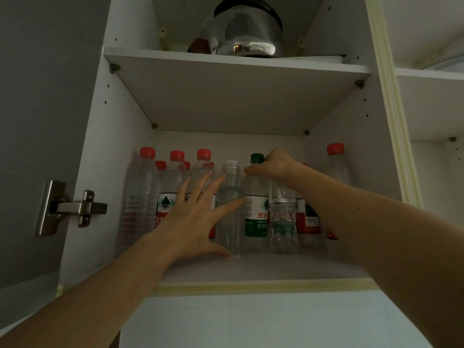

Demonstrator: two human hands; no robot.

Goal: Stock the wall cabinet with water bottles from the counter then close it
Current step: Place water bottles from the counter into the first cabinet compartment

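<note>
**A:** What could go wrong at this stage?

**B:** The lower shelf of the white laminate wall cabinet (251, 268) is crowded; clear ribbed plastic water bottles with red screw caps (177, 156) stand in rows at the left and back, touching or nearly so. The left hand (194, 222), fingers spread and straight, lies against the uncapped clear plastic bottle (231, 209) and the red-capped ones beside it; a push too firm would, in my judgement, tip one bottle into its neighbours. The uncapped bottle seems to hold liquid, though this is hard to tell; if it does, it would spill when knocked.

**A:** And the right hand?

**B:** The right hand (272, 164) has its fingers curled about the neck of a clear bottle standing just right of the green-capped, green-labelled clear bottle (256, 207); its thumb tip touches that green-capped bottle's shoulder. The gripped bottle's cap is hidden by the hand. A high grip gives little control of the base, so the foot may catch an adjacent bottle.

**A:** Materials and shapes?

**B:** The bottles are thin, translucent, cylindrical, with tapering shoulders and glossy paper-like labels; such walls flex readily. The shelf surface is matt and smooth. Above, a polished, rounded steel kettle (247, 33) rests on the upper shelf. At the left, a bright metal hinge (75, 207) carries the open grey door (37, 121), not yet closed.
</note>
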